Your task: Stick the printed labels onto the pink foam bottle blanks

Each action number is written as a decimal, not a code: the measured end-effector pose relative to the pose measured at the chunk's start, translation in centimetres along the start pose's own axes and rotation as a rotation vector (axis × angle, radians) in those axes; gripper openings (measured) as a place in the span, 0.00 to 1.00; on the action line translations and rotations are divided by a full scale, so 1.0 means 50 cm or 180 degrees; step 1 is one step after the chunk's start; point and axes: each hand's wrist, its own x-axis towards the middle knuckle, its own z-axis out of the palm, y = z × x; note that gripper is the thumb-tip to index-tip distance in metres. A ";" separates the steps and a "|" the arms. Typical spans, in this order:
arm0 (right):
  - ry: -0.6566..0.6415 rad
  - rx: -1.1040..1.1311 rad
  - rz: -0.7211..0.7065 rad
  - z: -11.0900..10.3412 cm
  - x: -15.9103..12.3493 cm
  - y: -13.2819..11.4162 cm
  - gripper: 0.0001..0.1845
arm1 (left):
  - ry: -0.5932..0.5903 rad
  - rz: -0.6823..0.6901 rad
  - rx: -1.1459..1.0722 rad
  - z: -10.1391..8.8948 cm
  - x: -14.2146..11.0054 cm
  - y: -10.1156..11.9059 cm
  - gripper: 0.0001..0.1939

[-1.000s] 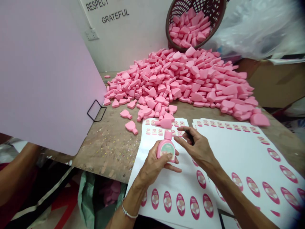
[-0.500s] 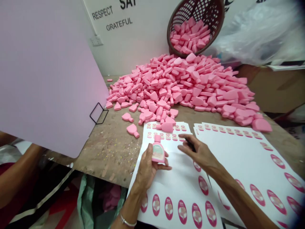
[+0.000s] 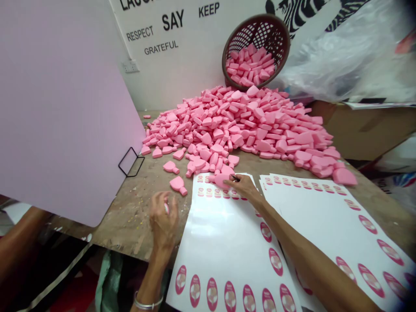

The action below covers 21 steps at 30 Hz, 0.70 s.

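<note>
My left hand (image 3: 163, 221), slightly blurred, is over the bare wood left of the label sheets. Its fingers are curled round a small pink bottle (image 3: 167, 207), of which only a sliver shows. At the top of the near sticker sheet (image 3: 221, 229), my right hand (image 3: 243, 187) is closed round a slim dark tool (image 3: 235, 177), its kind unclear. The fingertips of that hand touch another pink bottle (image 3: 221, 181) lying on the sheet. Pink and white oval stickers line the sheet's lower and right edges, with smaller ones along the top.
A large heap of pink bottles (image 3: 240, 117) spreads across the table (image 3: 130, 216), below a tipped brown basket (image 3: 256, 26). More sticker sheets (image 3: 312, 221) lie at right. A pale pink board (image 3: 65, 108) stands at left, with another person's arm (image 3: 22, 234) below it.
My left hand has moved left off the sheet with the labelled bottle, now mostly hidden. My right hand has reached forward and left onto a bottle on the sheet. The view has tilted up slightly.
</note>
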 end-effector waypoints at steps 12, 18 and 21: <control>0.0216 -0.0195 -0.0135 -0.109 -0.213 0.038 0.22 | -0.1601 -0.1492 -0.3497 0.119 -0.105 0.165 0.18; -0.0030 -0.2080 0.0698 -0.146 -0.280 0.104 0.27 | -0.2020 -0.1592 -0.2597 0.108 -0.137 0.123 0.18; -0.0150 -0.2316 0.0812 -0.124 -0.321 0.088 0.23 | -0.1937 -0.1625 -0.2556 0.119 -0.164 0.108 0.18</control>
